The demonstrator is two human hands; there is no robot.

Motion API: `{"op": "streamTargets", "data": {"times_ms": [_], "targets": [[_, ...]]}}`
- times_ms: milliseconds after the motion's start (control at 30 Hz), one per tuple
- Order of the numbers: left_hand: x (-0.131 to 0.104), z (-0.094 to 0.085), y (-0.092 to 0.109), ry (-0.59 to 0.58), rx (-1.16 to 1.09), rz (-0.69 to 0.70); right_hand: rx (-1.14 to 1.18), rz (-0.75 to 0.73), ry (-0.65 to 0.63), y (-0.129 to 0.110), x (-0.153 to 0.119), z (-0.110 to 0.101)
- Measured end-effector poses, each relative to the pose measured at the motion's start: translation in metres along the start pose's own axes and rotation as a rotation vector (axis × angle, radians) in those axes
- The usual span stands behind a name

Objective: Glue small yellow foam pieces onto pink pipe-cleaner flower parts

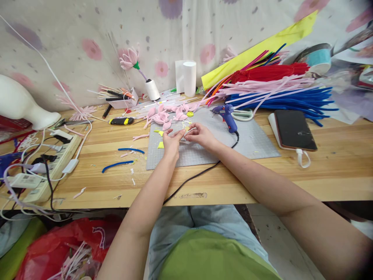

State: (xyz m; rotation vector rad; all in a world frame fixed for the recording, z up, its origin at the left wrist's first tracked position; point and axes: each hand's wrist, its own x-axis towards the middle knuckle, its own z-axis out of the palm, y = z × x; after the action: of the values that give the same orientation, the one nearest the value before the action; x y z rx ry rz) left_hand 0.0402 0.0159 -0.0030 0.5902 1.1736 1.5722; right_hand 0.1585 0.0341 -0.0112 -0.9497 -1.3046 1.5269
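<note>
My left hand (171, 144) and my right hand (203, 137) meet over a grey cutting mat (198, 155), thumbs and fingertips pinched close together. Whatever sits between the fingertips is too small to name; thin white bits show around it. Just beyond the fingers lies a pile of pink pipe-cleaner petals (161, 117) beside a small yellow-green piece (190, 114). Scraps of yellow paper (160, 145) rest by my left hand. To the right of my right hand, a blue hot glue gun (229, 118) lies on the mat, its black cord running under my right forearm.
Bundles of blue pipe cleaners (282, 102) and red pipe cleaners (271, 74) are stacked at the back right. A phone (295, 129) leans on the right. On the left are a box cutter (121, 121) and a cable-crowded power strip (55, 167). A pink flower (129, 59) stands in a thread spool (152, 90).
</note>
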Motion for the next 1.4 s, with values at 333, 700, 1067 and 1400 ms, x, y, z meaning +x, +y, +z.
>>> {"op": "streamTargets", "data": {"times_ms": [333, 700, 1067, 1400], "targets": [[-0.0012, 0.0003, 0.0018, 0.013, 0.035, -0.060, 0.066, -0.059, 0.005, -0.0078, -0.0042, -0.0016], [-0.0010, -0.0001, 0.0064, -0.095, 0.051, -0.102, 0.075, -0.090, 0.113, -0.0061, -0.0011, -0.0056], [-0.0025, -0.0014, 0.0034, -0.038, 0.057, -0.020, 0.038, -0.070, 0.112, -0.0033, 0.0014, -0.0056], [-0.0016, 0.0002, 0.0022, 0.010, 0.043, -0.065, 0.050, -0.070, 0.111, -0.0039, 0.0002, -0.0040]]}}
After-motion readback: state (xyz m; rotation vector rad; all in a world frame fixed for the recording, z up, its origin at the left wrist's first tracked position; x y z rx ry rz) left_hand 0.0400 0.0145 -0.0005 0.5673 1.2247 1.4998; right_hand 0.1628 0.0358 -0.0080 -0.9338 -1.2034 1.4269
